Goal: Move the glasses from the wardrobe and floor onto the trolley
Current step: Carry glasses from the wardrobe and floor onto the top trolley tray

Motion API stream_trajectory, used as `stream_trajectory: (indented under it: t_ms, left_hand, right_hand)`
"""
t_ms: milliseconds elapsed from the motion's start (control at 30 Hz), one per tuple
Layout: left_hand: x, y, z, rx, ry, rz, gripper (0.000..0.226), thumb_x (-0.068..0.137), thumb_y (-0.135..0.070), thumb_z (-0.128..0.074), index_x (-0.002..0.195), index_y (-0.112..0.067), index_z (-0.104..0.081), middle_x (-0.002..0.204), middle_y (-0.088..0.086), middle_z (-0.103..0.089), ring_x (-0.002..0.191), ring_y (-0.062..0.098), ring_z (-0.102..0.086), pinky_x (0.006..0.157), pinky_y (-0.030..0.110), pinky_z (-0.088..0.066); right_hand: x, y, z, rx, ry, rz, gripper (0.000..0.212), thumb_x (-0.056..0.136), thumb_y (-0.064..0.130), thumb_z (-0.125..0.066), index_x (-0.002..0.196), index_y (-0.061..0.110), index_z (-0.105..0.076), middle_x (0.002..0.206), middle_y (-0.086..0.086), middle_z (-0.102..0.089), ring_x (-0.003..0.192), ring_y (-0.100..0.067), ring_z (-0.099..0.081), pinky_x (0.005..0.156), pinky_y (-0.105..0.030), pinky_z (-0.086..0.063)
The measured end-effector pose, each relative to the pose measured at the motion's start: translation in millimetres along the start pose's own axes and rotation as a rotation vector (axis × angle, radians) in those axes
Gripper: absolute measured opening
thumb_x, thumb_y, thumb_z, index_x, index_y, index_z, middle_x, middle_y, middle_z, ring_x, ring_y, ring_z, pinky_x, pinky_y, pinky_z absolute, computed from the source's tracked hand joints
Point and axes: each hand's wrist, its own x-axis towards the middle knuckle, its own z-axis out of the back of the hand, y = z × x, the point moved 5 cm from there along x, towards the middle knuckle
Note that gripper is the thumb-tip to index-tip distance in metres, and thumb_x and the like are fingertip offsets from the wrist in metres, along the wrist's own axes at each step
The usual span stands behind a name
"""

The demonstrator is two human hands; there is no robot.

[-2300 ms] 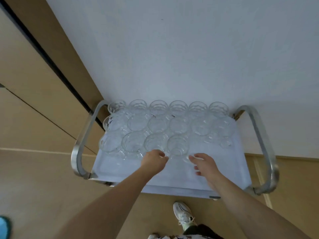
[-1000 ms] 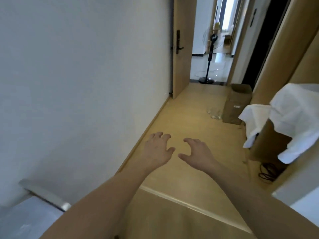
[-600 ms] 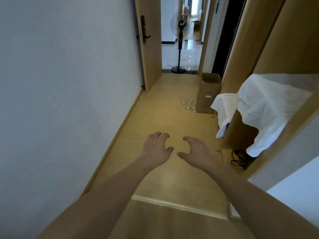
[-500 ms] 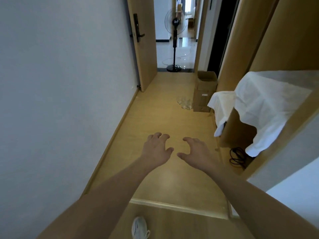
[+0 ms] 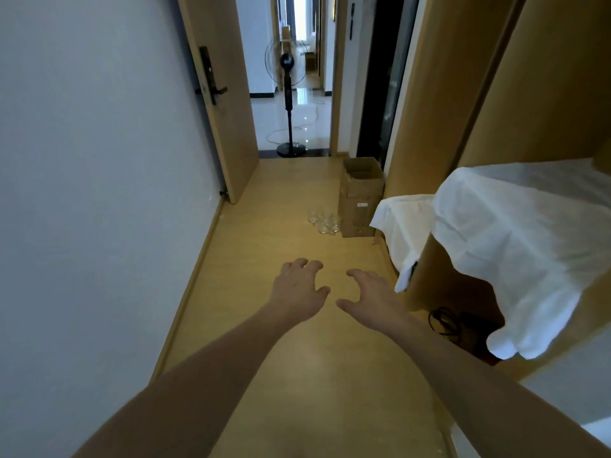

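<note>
Turned away from the trolley, it's gone from view; now facing down the corridor. My left hand (image 5: 299,290) and right hand (image 5: 370,297) both empty, fingers loosely spread. Remaining glasses (image 5: 324,221) sit on the floor, touching the cardboard box (image 5: 360,196), its left side. Hands well short of box. Next fetch run starts.

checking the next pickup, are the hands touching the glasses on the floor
Apart. The head view shows bare floor between both hands, left hand and right hand, and the glasses.
</note>
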Motion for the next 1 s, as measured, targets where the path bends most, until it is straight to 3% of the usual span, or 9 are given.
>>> stream_trajectory:
  t_ms: [533,1000]
  left_hand:
    - [184.5,83.3,1.7,-0.016,0.118,0.005,0.058,0.094,-0.045,-0.061,0.146,-0.025,-0.045,0.151,0.006,-0.044,0.140,0.029,-0.033,0.110,0.046,-0.039]
    - [431.2,106.3,7.6,0.053,0.118,0.086,0.058,0.094,-0.045,-0.060,0.146,-0.024,-0.045,0.148,0.005,-0.047,0.136,0.028,-0.037,0.108,0.045,-0.041]
  right_hand:
    - [183.5,22.7,-16.6,0.041,0.061,-0.092,0.074,0.090,0.056,-0.065,0.152,0.028,-0.038,0.153,0.001,-0.044,0.137,-0.024,-0.043,0.109,-0.044,-0.044]
    - [438.9,-8.8,18.9,0.058,0.106,-0.111,0.073,0.089,0.055,-0.067,0.151,0.031,-0.039,0.152,0.001,-0.044,0.138,-0.025,-0.042,0.109,-0.044,-0.044]
